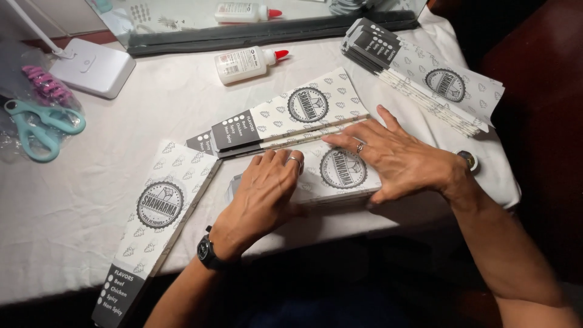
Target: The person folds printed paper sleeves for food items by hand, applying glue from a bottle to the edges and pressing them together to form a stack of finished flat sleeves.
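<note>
The printed paper sleeve [340, 173] lies flat near the bench's front edge, right of centre. It looks thin, light and creasable, likely to slide on the white cloth [61, 206], so pressing flat and pinching an edge suits it best. The left hand [267, 194] and right hand [398, 158] both rest open, palms down, on it. More sleeves [291, 115] lie beside; a stack [425, 79] sits toward the back right corner, a glue bottle [246, 64] behind.

Flat printed paper sleeve [340, 173], white with grey round emblem and leaf pattern, laid on surface near front edge, pressed flat under both palms, dark end hidden.
</note>
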